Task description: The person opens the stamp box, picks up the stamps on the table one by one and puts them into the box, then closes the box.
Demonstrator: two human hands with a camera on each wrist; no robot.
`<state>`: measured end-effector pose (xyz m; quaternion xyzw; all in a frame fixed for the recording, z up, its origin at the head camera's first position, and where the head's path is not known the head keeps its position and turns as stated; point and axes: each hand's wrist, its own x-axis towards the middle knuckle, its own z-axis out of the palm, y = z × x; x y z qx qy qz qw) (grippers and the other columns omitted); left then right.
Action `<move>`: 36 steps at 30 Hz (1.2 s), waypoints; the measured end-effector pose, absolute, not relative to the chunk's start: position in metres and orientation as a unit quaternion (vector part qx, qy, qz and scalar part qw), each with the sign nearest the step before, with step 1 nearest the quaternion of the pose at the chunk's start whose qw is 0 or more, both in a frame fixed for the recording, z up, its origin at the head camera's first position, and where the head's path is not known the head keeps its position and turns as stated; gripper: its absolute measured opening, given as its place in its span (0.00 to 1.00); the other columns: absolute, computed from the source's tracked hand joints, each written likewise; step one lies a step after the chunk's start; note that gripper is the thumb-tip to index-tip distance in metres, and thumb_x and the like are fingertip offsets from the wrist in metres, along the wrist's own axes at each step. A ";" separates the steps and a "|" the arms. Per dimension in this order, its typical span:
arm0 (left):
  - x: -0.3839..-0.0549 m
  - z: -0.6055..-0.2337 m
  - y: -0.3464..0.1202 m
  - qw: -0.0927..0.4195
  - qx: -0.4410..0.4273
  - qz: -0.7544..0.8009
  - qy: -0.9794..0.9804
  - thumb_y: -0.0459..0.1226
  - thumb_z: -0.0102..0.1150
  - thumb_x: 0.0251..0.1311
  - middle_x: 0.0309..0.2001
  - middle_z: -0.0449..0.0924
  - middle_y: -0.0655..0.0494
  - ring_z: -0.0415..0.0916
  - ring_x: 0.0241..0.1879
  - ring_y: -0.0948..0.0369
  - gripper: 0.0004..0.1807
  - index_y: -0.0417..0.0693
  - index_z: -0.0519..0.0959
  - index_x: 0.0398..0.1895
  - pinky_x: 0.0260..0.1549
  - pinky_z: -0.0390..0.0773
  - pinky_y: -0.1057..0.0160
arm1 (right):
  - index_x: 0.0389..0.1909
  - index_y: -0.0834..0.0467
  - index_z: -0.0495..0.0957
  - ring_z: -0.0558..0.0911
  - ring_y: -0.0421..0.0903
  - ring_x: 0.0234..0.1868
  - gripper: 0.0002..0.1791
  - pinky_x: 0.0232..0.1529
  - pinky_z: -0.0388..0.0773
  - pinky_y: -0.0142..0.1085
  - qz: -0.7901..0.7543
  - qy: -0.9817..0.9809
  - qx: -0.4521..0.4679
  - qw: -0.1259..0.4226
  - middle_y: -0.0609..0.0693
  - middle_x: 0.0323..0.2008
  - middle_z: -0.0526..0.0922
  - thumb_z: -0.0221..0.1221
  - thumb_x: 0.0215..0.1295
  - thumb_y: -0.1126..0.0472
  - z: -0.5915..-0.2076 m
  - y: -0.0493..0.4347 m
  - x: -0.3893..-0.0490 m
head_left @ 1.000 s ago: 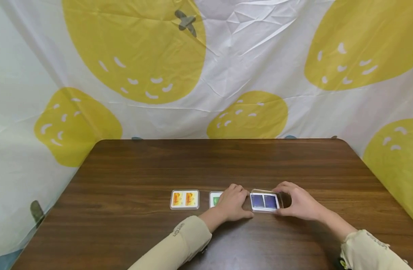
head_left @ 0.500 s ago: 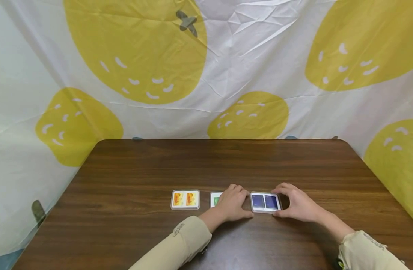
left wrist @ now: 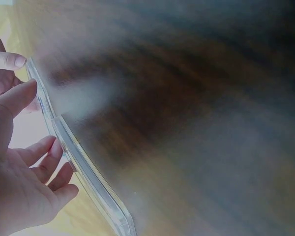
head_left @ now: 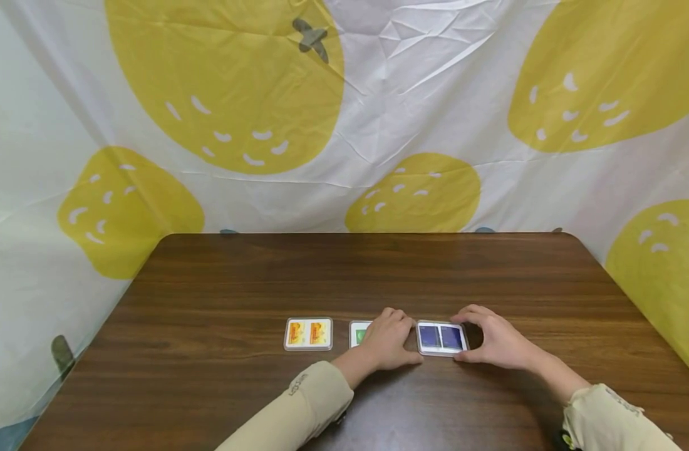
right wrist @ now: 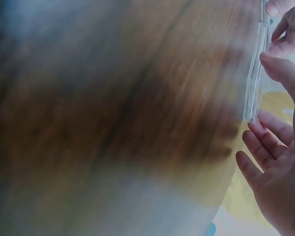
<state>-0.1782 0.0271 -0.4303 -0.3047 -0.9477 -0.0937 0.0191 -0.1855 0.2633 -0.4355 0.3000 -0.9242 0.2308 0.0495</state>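
A flat clear plastic case (head_left: 441, 338) with two dark blue rectangles on its face lies on the brown table. My right hand (head_left: 499, 338) grips its right end, thumb at the near edge and fingers at the far edge. At the left end, my left hand (head_left: 386, 339) holds the case between thumb and fingers. Beneath that hand, a second clear case (head_left: 357, 333) with a green picture is mostly hidden. In the left wrist view, the left thumb (left wrist: 27, 93) touches a case edge. The right thumb (right wrist: 273, 64) sits against the case's side in the right wrist view.
A third clear case (head_left: 309, 333) with two orange and yellow pictures lies to the left, in line with the others. The wooden table (head_left: 344, 269) reaches back to a white cloth (head_left: 254, 207) printed with yellow fruit.
One second ago the blue case's clear cover stood raised along the back and right; now it lies flat on the case. The right hand has shifted slightly left; the left hand stays put.
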 end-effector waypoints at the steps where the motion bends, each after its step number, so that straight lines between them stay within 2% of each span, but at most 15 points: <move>1: -0.178 -0.430 0.027 0.019 -0.305 -0.094 -0.948 0.57 0.63 0.43 0.41 0.75 0.58 0.68 0.45 0.60 0.31 0.48 0.76 0.49 0.45 0.69 0.69 | 0.43 0.59 0.78 0.74 0.44 0.44 0.31 0.44 0.73 0.44 0.231 -0.924 0.301 0.048 0.46 0.42 0.76 0.73 0.34 0.50 -0.436 0.264 -0.186; 10: -0.178 -0.431 0.028 0.015 -0.301 -0.093 -0.949 0.57 0.61 0.46 0.42 0.74 0.58 0.68 0.46 0.60 0.30 0.48 0.76 0.49 0.45 0.69 0.68 | 0.44 0.59 0.77 0.75 0.45 0.46 0.32 0.46 0.72 0.44 0.242 -0.924 0.294 0.025 0.46 0.43 0.76 0.72 0.37 0.47 -0.435 0.269 -0.185; 36: -0.178 -0.429 0.031 0.016 -0.292 -0.084 -0.953 0.52 0.61 0.49 0.43 0.74 0.57 0.68 0.45 0.60 0.26 0.49 0.76 0.49 0.46 0.69 0.68 | 0.45 0.60 0.78 0.74 0.44 0.44 0.30 0.43 0.72 0.43 0.228 -0.931 0.284 0.010 0.46 0.43 0.75 0.71 0.39 0.50 -0.436 0.270 -0.185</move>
